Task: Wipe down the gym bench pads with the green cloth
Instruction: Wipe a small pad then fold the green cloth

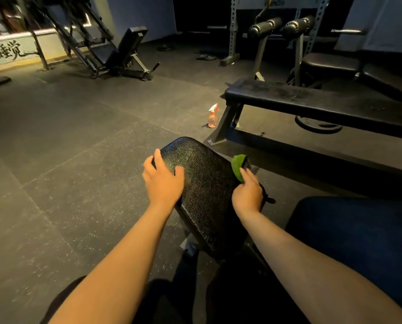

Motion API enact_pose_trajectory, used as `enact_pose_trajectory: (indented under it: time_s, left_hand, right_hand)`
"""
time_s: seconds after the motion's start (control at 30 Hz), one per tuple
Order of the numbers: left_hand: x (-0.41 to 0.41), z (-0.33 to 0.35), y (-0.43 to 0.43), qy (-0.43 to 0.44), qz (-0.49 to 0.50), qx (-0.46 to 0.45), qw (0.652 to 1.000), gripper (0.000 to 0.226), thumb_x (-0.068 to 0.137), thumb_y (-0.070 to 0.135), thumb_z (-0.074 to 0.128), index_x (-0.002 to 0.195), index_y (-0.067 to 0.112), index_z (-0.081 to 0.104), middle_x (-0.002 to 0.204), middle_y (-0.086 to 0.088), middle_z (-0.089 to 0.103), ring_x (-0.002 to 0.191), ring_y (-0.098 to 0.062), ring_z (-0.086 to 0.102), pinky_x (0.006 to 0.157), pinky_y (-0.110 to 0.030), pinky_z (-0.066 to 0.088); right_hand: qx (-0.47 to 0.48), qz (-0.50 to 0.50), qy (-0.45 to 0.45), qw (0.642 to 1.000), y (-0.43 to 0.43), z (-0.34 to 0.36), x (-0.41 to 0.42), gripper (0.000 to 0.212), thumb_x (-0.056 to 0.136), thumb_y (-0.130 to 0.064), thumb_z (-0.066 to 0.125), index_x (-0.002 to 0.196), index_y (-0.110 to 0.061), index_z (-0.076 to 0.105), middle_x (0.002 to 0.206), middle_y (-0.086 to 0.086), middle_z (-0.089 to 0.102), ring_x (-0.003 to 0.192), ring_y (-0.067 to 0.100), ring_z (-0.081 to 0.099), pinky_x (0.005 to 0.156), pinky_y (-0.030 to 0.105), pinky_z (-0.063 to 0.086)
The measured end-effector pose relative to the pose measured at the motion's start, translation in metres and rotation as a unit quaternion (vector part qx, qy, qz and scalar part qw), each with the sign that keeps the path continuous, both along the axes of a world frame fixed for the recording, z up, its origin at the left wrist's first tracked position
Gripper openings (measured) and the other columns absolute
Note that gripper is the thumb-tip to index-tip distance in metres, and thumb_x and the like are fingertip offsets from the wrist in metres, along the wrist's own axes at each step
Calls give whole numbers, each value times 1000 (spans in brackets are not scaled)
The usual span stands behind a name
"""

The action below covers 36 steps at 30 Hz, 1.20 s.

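While the pad (202, 183) is steadied by the left hand (163, 181), lying open over its left edge, wiping seems under way along the right edge. The next stroke probably needs firm pressure down that side. The right hand (248, 195) grips the cloth (238, 166), bunched past its fingertips.
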<state>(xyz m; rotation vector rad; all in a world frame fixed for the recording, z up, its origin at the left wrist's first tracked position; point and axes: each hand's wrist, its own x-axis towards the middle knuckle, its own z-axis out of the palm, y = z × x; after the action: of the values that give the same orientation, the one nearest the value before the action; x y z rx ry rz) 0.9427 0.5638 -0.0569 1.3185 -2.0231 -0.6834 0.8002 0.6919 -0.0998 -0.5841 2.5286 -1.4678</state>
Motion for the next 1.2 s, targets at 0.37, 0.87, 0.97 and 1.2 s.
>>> enact_pose_trajectory:
  time_s: [0.37,0.87,0.97,1.2]
  left_hand:
    - [16,-6,-80,70,-78,-67,992,32,102,27,41,124,21,65,112,-3,47,109,-26,49,90,-39,42]
    - [105,160,-192,262,-74,462,844,31,108,32,40,131,16,53,118,-8,67,104,-21,66,82,-34,55]
    - [134,223,-209,240,-60,447,859,22,101,35,53,118,21,52,118,-11,65,109,-27,64,90,-46,54]
    - [188,368,-240,171,-52,396,901,18,96,31,64,98,31,46,105,-3,67,99,-22,66,90,-44,55]
  right_hand:
    - [-50,55,84,994,-116,51,63,51,95,0,42,137,-24,59,149,-4,48,144,13,34,118,31,20]
    - [-87,139,-289,943,-253,246,180,41,93,1,49,127,-18,63,114,1,67,100,12,66,88,31,57]
    - [-87,133,-330,930,-273,318,209,35,92,4,52,121,-11,66,103,4,71,89,16,67,73,30,56]
    - [-53,148,-374,914,-309,466,246,33,88,11,46,112,2,68,95,11,70,79,15,68,70,25,58]
